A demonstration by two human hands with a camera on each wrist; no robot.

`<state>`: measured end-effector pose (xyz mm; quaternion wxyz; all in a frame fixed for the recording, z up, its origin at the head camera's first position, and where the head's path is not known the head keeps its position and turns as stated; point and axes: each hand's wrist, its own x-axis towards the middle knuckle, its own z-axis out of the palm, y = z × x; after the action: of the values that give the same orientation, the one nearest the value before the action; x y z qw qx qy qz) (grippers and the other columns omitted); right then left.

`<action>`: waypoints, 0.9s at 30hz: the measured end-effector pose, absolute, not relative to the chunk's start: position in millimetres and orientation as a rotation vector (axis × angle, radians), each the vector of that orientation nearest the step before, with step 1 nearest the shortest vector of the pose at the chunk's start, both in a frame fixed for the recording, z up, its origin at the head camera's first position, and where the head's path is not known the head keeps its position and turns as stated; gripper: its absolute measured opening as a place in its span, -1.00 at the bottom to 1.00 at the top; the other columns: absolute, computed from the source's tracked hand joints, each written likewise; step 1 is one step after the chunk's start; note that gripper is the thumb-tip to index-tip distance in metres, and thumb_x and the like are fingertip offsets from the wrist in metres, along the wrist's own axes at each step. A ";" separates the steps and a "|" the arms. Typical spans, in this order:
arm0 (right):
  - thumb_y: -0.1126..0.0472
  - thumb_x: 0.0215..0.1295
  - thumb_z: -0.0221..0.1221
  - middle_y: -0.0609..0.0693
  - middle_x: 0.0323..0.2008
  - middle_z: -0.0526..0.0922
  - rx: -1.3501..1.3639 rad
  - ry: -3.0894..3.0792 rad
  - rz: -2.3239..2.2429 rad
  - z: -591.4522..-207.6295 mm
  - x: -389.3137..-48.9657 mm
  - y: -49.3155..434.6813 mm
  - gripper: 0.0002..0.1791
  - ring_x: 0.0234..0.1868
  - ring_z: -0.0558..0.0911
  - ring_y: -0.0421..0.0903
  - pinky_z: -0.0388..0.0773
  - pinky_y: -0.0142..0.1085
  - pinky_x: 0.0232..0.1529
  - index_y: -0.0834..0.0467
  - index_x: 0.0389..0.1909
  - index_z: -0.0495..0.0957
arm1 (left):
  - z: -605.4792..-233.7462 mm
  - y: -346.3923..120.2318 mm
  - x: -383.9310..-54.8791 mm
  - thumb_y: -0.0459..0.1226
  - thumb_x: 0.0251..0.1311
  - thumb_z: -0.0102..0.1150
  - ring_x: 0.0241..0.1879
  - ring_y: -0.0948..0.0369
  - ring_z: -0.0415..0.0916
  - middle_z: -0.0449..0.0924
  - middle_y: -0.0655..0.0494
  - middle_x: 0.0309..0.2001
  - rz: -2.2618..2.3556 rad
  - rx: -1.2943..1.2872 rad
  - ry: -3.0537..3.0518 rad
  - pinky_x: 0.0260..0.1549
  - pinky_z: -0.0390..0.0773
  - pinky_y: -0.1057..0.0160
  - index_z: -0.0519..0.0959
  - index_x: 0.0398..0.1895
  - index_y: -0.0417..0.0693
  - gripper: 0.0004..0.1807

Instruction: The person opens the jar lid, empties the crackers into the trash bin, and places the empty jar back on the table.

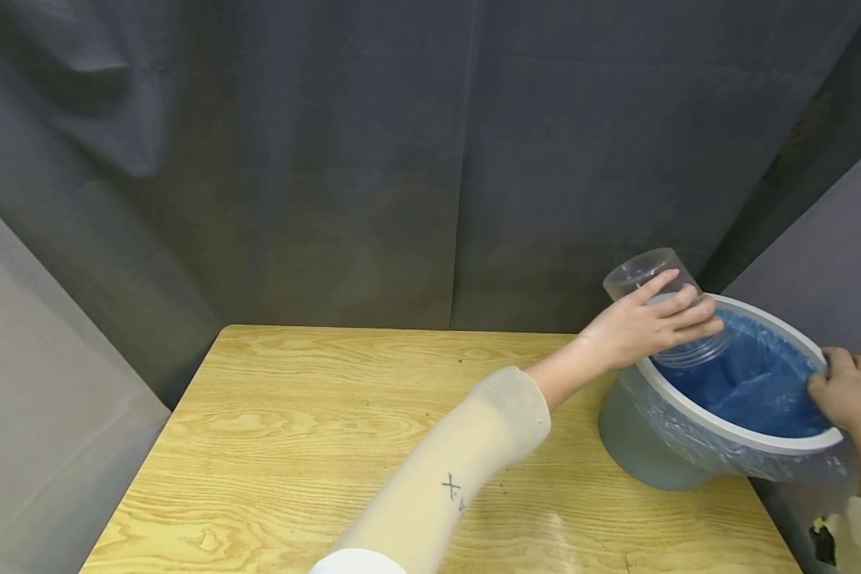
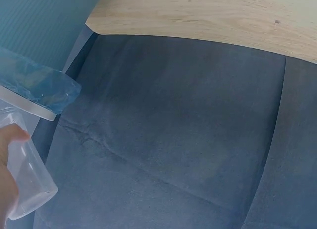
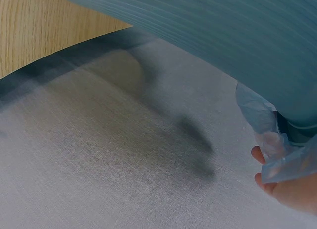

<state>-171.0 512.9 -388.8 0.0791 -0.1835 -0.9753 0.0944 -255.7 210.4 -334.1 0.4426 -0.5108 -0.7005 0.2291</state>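
Observation:
My left hand (image 1: 642, 323) grips a clear plastic jar (image 1: 642, 271), its fingers spread round the side. The jar lies tilted over the left rim of a trash bin (image 1: 653, 442), one end inside the mouth and the other sticking out up and to the left. In the left wrist view the jar (image 2: 34, 182) looks see-through, with nothing showing inside. The grey-green bin has a white rim and a blue plastic liner (image 1: 753, 367) folded over it. With its fingers curled over the rim and liner, my right hand (image 1: 854, 391) holds the bin's right side.
The bin stands at the right edge of a wood-grain table (image 1: 316, 430). A dark curtain (image 1: 359, 175) hangs behind the table, and grey panels (image 1: 36, 399) flank it. The liner's loose edge (image 3: 257, 110) hangs outside the rim.

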 end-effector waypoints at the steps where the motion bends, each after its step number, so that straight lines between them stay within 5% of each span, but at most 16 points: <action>1: 0.29 0.19 -0.26 0.61 0.05 -0.04 -0.558 -2.923 0.271 -388.9 -171.3 512.5 -0.47 0.08 0.02 0.56 -0.02 0.29 0.14 0.49 0.14 -0.03 | -335.4 209.1 -256.1 -0.45 0.31 -0.67 0.22 0.17 0.11 0.11 0.25 0.33 0.544 -1.259 -1.737 0.33 -0.06 -0.04 0.04 0.38 0.32 -0.34; 7: 0.28 0.21 -0.26 0.60 0.06 -0.03 -0.570 -2.944 0.212 -388.1 -174.2 510.7 -0.46 0.06 0.05 0.56 -0.03 0.28 0.17 0.50 0.15 -0.05 | -345.1 203.4 -259.6 -0.37 0.33 -0.58 0.15 0.19 0.19 0.24 0.27 0.24 0.325 -1.191 -1.687 0.31 0.00 -0.04 0.21 0.29 0.36 -0.41; 27: 0.31 0.19 -0.24 0.63 0.05 -0.06 -0.519 -2.892 0.336 -389.3 -174.2 511.7 -0.48 0.11 -0.04 0.57 -0.06 0.29 0.16 0.51 0.13 -0.01 | -357.5 194.8 -242.7 -0.29 0.24 -0.29 0.09 0.14 0.18 0.27 0.21 0.19 0.171 -1.125 -1.657 0.25 0.05 -0.10 0.28 0.24 0.40 -0.47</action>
<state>-174.2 511.7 -389.3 0.0921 -0.1749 -0.9737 0.1130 -242.7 194.8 -357.5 0.5360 -0.4725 -0.6960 0.0717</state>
